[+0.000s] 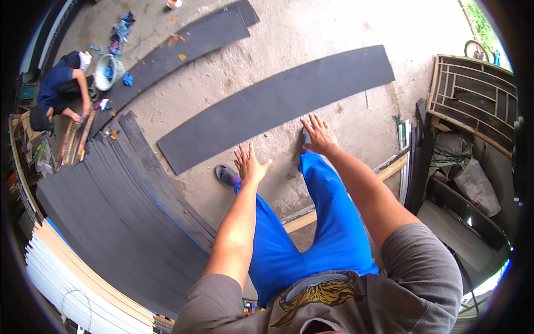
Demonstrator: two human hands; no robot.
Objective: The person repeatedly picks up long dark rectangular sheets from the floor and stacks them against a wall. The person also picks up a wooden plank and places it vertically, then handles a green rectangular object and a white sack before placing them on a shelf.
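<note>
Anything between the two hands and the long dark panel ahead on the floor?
Head view: only bare concrete floor separates the open left hand and right hand from the long dark panel. Neither holds anything.

Open-air workshop yard, concrete floor (311, 33), long dark painted boards (278, 103), stacked planks (122, 217), metal gate (473, 94)

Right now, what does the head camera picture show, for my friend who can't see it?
A person in blue trousers reaches both empty hands, left hand and right hand, fingers spread, toward a long dark grey flat board lying on the concrete floor. Stacked dark strips lie left, where another person crouches.
</note>
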